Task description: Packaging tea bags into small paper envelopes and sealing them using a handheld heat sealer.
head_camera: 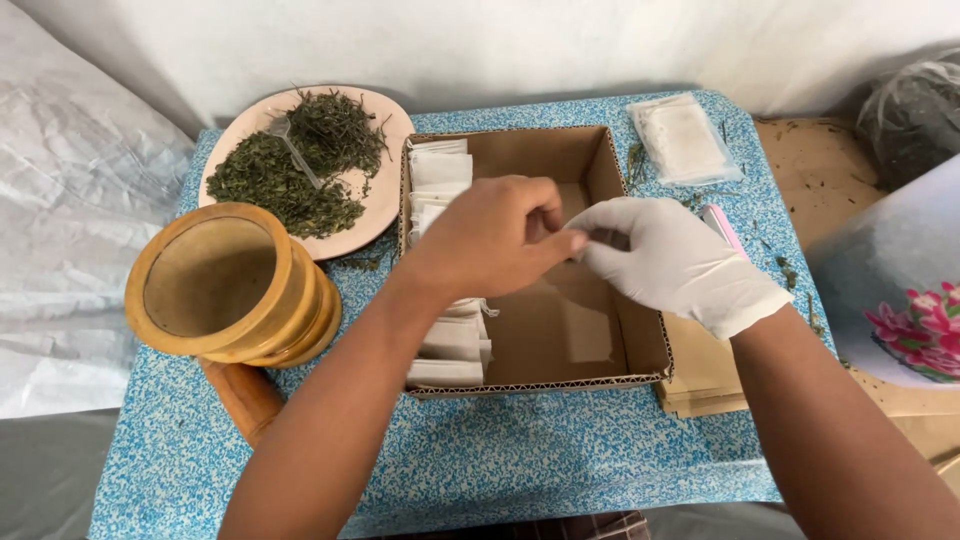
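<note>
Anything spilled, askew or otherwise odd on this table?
Yes, small things. Loose green leaf bits lie scattered on the blue table right of the cardboard box, away from the pink plate. Only the right hand wears a white glove; the left hand is bare.

Matt cardboard box point(520, 330); smooth wooden mortar point(225, 285); speckled tabletop point(500, 450).

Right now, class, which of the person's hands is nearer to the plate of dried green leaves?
Left. The bare left hand is over the cardboard box, just right of the plate of dried green leaves; the gloved right hand is farther right.
</note>
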